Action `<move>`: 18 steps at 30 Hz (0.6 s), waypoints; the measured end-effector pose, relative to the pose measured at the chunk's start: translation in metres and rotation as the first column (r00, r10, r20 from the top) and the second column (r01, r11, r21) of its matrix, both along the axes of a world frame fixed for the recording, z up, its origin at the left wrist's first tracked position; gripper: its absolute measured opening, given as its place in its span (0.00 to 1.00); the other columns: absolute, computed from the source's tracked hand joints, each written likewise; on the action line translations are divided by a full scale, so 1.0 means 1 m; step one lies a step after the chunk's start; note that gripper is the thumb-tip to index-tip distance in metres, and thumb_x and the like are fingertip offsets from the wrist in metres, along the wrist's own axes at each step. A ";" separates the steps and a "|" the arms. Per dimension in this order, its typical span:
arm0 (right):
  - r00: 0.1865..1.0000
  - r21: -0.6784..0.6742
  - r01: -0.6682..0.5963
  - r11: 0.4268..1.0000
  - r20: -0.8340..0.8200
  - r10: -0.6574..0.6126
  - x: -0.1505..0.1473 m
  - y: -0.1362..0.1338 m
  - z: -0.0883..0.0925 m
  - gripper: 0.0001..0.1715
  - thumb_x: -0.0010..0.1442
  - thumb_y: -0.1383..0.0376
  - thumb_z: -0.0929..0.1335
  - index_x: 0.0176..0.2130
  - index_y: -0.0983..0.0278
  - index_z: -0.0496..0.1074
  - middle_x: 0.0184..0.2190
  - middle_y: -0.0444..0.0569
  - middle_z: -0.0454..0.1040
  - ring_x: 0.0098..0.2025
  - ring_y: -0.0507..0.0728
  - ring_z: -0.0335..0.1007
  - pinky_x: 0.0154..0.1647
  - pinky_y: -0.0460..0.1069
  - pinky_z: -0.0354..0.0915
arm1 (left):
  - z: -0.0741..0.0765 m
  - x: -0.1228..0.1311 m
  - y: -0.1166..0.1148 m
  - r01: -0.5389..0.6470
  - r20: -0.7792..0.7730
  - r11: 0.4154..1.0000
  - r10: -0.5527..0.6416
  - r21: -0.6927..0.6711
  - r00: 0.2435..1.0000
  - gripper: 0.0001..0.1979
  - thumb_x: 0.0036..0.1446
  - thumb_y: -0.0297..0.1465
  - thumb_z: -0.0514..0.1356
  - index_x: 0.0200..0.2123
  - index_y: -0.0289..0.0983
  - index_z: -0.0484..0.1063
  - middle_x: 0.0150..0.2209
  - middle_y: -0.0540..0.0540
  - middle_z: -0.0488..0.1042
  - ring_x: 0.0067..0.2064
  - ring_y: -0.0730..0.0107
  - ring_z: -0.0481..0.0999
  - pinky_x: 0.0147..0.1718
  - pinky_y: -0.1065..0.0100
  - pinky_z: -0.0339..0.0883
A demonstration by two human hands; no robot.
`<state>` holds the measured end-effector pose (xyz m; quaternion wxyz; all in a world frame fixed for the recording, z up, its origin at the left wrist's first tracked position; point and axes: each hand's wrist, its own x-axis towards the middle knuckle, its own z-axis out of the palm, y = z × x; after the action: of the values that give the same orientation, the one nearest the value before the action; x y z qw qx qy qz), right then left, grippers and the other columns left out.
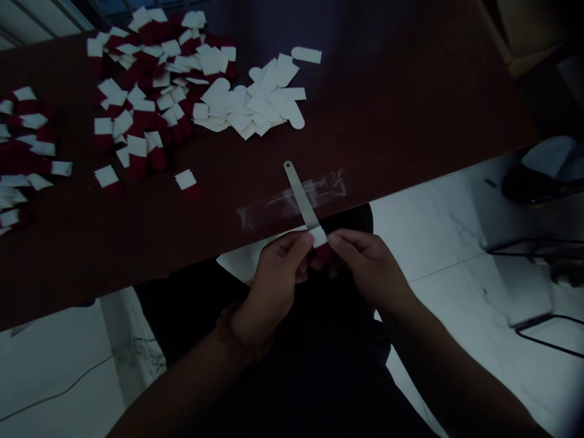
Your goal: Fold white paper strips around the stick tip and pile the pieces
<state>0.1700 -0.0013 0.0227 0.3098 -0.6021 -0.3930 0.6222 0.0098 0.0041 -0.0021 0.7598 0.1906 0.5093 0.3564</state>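
Between my hands, at the table's front edge, is a small dark red piece with a white top [319,236]; it looks like fabric. The flat metal strip [301,198] has a hole at its far end, and its near end meets the white top; whether it goes inside, I cannot tell. My left hand [279,267] pinches the left side of the piece with thumb and fingers. On the other side my right hand [368,263] pinches it near the white edge. The fingertips below are partly hidden in shadow. Clear tape [329,187] lies across the strip on the table.
A large heap of red-and-white pieces [150,91] covers the table's back left, with another group [28,146] at the far left. White round-ended strips [260,100] are piled beside the heap. One red-and-white piece [186,180] lies alone. A cardboard box [524,36] stands back right.
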 end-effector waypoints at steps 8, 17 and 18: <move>0.996 -0.039 -0.025 0.999 -0.092 0.022 0.010 -0.006 -0.005 0.17 0.72 0.55 0.68 0.40 0.61 0.82 0.33 0.49 0.82 0.36 0.56 0.79 0.33 0.48 0.71 | -0.005 -0.015 -0.009 -0.027 -0.033 1.000 0.026 -0.009 0.999 0.14 0.61 0.42 0.68 0.37 0.36 0.81 0.29 0.51 0.69 0.26 0.78 0.62 0.21 0.75 0.52; 0.998 -0.042 -0.064 0.997 0.021 0.065 0.002 -0.006 0.002 0.12 0.68 0.58 0.71 0.34 0.61 0.77 0.29 0.45 0.81 0.30 0.52 0.76 0.32 0.47 0.71 | 0.004 -0.006 -0.004 0.111 -0.198 0.989 -0.089 0.099 0.976 0.11 0.57 0.40 0.72 0.36 0.38 0.81 0.27 0.50 0.76 0.27 0.74 0.71 0.27 0.72 0.63; 0.998 -0.046 -0.061 0.997 0.003 0.061 0.003 -0.006 0.001 0.11 0.69 0.57 0.71 0.36 0.61 0.78 0.30 0.46 0.81 0.31 0.52 0.76 0.33 0.47 0.71 | 0.004 -0.006 -0.003 0.120 -0.209 0.988 -0.097 0.100 0.973 0.11 0.58 0.40 0.71 0.36 0.38 0.82 0.27 0.49 0.77 0.27 0.74 0.72 0.28 0.71 0.64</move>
<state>0.1729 -0.0076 0.0237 0.2759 -0.5983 -0.3974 0.6387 0.0038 0.0006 0.0021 0.7103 0.2958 0.5523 0.3207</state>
